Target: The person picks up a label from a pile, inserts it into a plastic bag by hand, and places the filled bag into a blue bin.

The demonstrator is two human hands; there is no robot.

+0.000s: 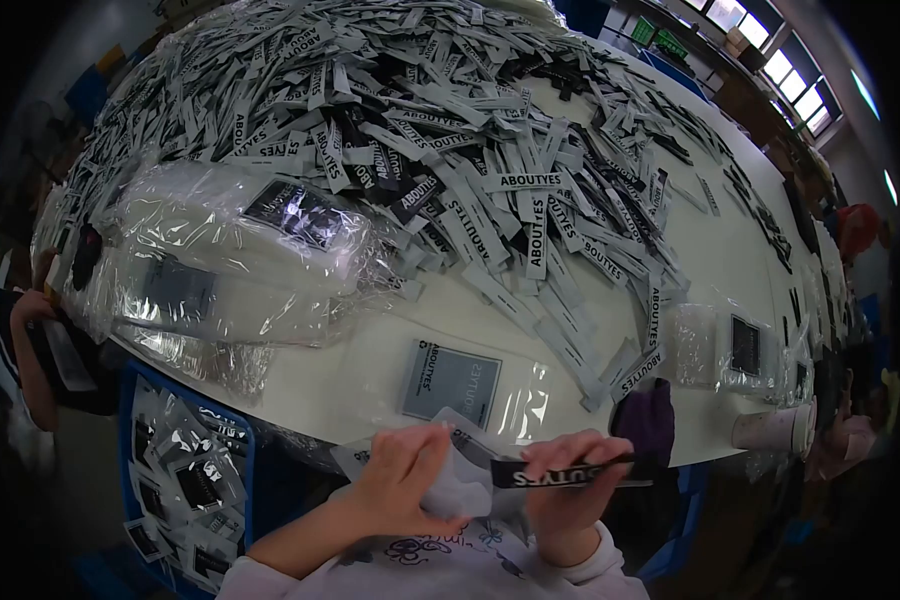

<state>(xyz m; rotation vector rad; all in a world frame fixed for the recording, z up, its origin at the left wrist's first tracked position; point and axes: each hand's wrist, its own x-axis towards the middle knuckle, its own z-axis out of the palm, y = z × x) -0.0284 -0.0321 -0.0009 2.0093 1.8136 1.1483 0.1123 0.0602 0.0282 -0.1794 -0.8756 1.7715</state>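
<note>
My left hand is closed around the edge of a clear plastic bag, held in front of my body at the table's near edge. To its right, my right hand grips a black label strip with white lettering, its fingers wrapped over the strip. Just beyond both hands, a clear bag with a grey printed panel lies flat on the white table. Many grey and black label strips are heaped farther back.
Clear plastic bags lie piled at the left. A blue bin of packed bags stands below the table edge. At the right are a purple cloth, a cup and more bags. Another person's arm is at far left.
</note>
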